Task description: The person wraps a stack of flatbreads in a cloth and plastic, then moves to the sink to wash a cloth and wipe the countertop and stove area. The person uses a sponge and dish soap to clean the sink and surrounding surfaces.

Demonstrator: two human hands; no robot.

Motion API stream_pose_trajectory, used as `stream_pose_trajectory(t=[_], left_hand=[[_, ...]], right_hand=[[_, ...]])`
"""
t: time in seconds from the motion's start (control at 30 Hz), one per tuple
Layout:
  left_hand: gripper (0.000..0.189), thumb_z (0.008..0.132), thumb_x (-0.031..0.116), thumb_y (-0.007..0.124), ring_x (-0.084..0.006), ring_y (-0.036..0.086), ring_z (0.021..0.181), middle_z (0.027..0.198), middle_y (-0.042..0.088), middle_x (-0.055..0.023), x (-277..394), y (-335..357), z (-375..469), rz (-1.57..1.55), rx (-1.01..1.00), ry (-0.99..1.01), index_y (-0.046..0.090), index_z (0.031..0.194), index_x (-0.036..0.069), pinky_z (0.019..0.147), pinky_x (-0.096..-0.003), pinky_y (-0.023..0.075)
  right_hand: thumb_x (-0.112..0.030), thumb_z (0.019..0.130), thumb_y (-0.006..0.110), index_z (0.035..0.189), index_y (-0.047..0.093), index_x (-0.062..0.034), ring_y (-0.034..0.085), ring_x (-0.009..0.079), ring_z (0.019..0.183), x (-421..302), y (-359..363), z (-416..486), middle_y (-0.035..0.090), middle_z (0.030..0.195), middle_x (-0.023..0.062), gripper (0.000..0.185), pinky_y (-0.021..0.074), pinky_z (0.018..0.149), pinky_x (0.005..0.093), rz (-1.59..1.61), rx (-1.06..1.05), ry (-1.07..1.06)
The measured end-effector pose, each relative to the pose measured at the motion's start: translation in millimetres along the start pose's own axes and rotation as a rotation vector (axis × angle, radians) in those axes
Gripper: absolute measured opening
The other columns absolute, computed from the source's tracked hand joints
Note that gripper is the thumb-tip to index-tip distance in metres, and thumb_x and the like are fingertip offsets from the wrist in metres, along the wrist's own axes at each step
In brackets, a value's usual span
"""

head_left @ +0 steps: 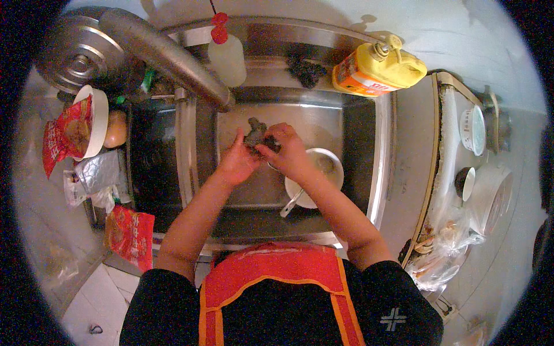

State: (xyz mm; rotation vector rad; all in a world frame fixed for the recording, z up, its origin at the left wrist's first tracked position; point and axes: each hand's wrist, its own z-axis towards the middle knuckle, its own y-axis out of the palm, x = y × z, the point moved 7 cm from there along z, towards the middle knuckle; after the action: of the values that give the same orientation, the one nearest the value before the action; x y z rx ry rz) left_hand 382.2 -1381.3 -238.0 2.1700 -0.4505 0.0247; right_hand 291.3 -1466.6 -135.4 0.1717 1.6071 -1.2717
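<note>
Over the metal sink basin (242, 190), my left hand (241, 162) supports a dark, lumpy item (255, 129) whose kind I cannot tell. My right hand (286, 149) pinches the item's right side, with the fingertips of both hands close together. Below and right of the hands, a round white bowl or pan (331, 173) sits in the basin, partly covered by my right forearm. A light-coloured handle (291, 206) slants out at its lower left.
Behind the basin stand a pale bottle with a red top (227, 60), a dark mesh scourer (308, 71) and a yellow jug (376, 69). A thick metal cylinder (169, 56) slants in from the upper left. Red packets (130, 235) lie left; bowls (472, 129) and plastic bags stand right.
</note>
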Motion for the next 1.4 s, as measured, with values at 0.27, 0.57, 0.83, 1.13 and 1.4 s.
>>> stream_pose_trajectory(t=[0.27,0.57,0.83,1.13,1.4], left_hand=[[0.04,0.093,0.025,0.062,-0.0177,0.06,0.102,0.117,0.061,-0.0053,7.4,13.4,-12.2,0.765,0.061,0.324,0.051,0.128,0.008,0.087,-0.0342,0.0499],[0.036,0.087,0.002,0.06,-0.0135,0.061,0.087,0.105,0.064,-0.0032,10.5,10.2,-8.5,0.797,0.071,0.302,0.054,0.122,0.006,0.072,-0.0287,0.0517],[0.035,0.089,-0.003,0.046,-0.013,0.06,0.082,0.102,0.063,-0.0015,14.7,15.0,-19.8,0.949,0.126,0.104,0.055,0.121,0.009,0.069,-0.0281,0.053],[0.048,0.088,0.002,0.047,-0.017,0.062,0.077,0.095,0.066,-0.0095,30.1,13.2,-25.9,1.288,0.203,0.226,0.051,0.135,0.01,0.071,-0.0318,0.0536],[0.025,0.087,0.003,0.049,-0.0331,0.065,0.09,0.098,0.067,-0.0196,80.2,2.4,-42.6,1.71,0.498,0.57,0.067,0.103,0.004,0.08,-0.0386,0.0511]], right_hand=[[-0.002,0.08,0.062,0.098,0.063,-0.0001,0.065,0.0279,0.085,36.4,17.4,-11.6,0.065,0.091,0.0156,0.019,0.0523,0.078,0.0364,0.211,-0.026,0.236],[-0.007,0.084,0.063,0.098,0.065,0.0,0.067,0.0242,0.079,19.7,13.4,-10.5,0.068,0.087,0.0143,0.016,0.0527,0.073,0.033,0.216,0.03,0.234],[-0.013,0.085,0.067,0.094,0.066,0.0008,0.064,0.0147,0.073,54.3,15.2,-6.1,0.068,0.08,0.0085,0.016,0.0514,0.07,0.0292,0.395,-0.047,0.46],[-0.015,0.089,0.065,0.098,0.066,-0.0004,0.063,0.016,0.083,86.4,14.9,-12.2,0.067,0.093,0.005,0.017,0.053,0.074,0.0302,0.82,0.032,0.658],[-0.019,0.092,0.061,0.098,0.066,-0.0032,0.061,0.0151,0.08,99.0,-10.7,-14.7,0.066,0.087,0.0063,0.018,0.0517,0.074,0.0317,0.746,0.005,0.763]])
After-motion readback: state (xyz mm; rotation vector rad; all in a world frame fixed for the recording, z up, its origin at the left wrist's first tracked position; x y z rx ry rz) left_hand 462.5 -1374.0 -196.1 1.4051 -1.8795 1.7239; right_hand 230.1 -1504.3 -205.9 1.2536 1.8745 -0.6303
